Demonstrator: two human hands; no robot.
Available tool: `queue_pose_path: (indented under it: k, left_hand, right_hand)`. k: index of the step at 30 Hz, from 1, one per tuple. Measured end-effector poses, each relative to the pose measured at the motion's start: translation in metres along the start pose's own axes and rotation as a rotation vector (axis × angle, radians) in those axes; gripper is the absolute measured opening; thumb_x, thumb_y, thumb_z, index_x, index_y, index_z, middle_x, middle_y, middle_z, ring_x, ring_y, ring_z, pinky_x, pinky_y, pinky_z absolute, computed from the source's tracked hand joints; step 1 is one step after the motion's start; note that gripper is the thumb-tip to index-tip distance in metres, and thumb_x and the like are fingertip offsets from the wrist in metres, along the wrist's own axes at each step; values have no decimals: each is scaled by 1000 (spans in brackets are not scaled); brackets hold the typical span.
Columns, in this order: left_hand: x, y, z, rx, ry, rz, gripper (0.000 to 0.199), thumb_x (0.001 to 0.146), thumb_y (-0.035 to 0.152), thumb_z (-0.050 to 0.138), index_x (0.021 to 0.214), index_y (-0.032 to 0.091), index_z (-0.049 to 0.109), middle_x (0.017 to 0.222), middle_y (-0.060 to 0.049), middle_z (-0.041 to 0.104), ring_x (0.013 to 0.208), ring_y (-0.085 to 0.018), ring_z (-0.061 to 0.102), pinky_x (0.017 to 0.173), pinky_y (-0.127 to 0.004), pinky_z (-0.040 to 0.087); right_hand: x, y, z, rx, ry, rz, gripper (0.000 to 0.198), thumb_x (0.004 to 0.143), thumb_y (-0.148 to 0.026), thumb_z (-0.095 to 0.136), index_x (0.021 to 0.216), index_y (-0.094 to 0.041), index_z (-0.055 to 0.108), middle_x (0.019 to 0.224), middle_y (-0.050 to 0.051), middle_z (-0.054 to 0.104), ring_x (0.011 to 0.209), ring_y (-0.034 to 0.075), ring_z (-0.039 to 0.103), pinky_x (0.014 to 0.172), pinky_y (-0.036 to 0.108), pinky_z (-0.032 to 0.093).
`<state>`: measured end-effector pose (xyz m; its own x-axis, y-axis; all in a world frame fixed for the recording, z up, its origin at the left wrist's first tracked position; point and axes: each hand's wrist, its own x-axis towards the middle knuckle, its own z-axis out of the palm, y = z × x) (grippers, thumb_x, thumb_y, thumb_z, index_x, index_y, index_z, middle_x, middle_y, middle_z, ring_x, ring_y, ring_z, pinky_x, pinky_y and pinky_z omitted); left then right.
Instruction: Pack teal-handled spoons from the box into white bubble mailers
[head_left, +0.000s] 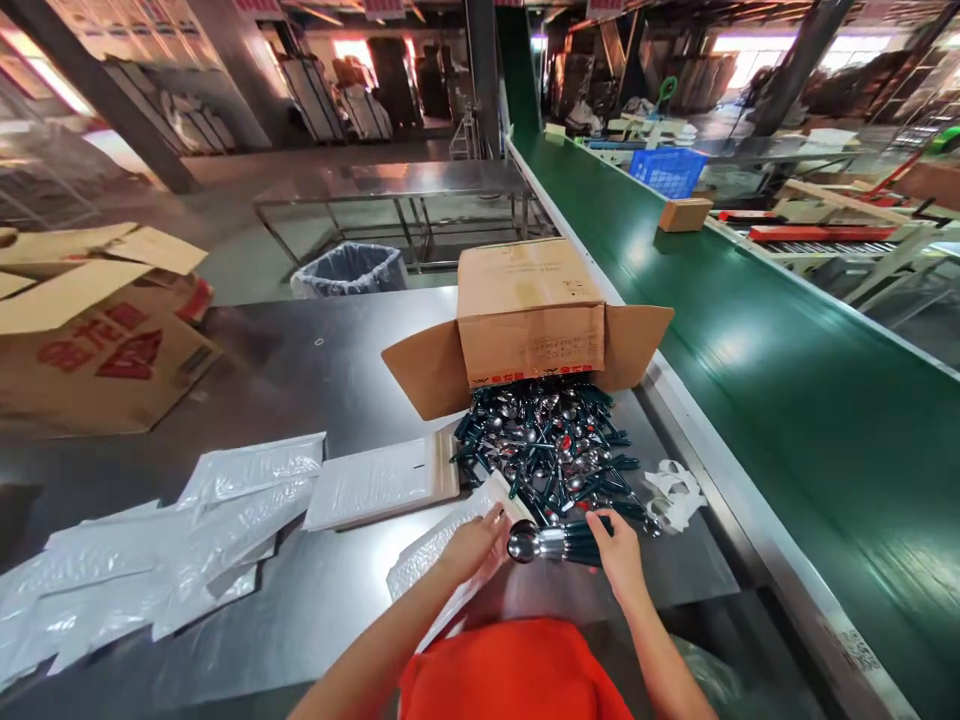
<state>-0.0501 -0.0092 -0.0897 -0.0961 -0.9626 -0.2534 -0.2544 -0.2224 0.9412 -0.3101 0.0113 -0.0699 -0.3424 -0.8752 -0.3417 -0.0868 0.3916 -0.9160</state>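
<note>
My right hand (619,549) grips a bundle of steel spoons with dark green handles (551,543), bowls pointing left. My left hand (474,548) holds the open end of a white bubble mailer (431,555), right beside the spoon bowls. Just beyond my hands lies a heap of the same green-handled spoons (551,450), spilled from a tipped cardboard box (529,310) with its flaps spread on the steel table (315,350).
A stack of mailers (379,482) lies left of the heap, with more loose mailers (150,550) at far left. Peeled white strips (675,492) sit by the table's right edge. A green conveyor belt (750,330) runs along the right, carrying a small box (684,214). Large cartons (90,330) stand at left.
</note>
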Motion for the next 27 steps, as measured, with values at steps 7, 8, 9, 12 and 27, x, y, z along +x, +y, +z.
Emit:
queue_pose_path:
  k: [7,8,9,12,27]
  left_hand:
    - [35,-3,4,254,-162,132,22,66,-3,63,67,20,63,96,-10,68,127,-34,49,122,-50,10]
    - [37,-3,3,282,-189,152,23,63,-2,65,66,20,62,93,-9,68,127,-33,49,122,-49,8]
    - [38,-2,0,309,-213,168,24,61,-2,66,66,21,62,90,-8,68,125,-33,50,123,-47,7]
    - [37,3,-10,412,-253,215,22,65,2,65,65,23,62,84,-8,68,119,-32,54,123,-48,7]
    - [-1,103,-53,1160,-403,454,16,84,11,56,84,12,72,100,-16,71,98,-32,65,88,-46,47]
  right_hand:
    - [6,-7,11,35,-15,21,53,67,-64,65,92,-18,62,64,1,60,51,20,59,31,28,45]
    - [7,-5,13,52,-15,24,53,66,-65,65,92,-18,61,65,1,60,51,21,59,31,28,45]
    - [9,-4,15,69,-17,27,54,66,-65,65,92,-17,61,65,1,61,51,21,59,30,29,45]
    - [13,2,22,113,-21,31,55,65,-66,66,90,-17,62,64,1,61,50,21,58,30,29,44]
    - [4,-65,26,79,178,-371,50,75,-66,65,88,-18,64,73,3,66,59,21,63,47,32,55]
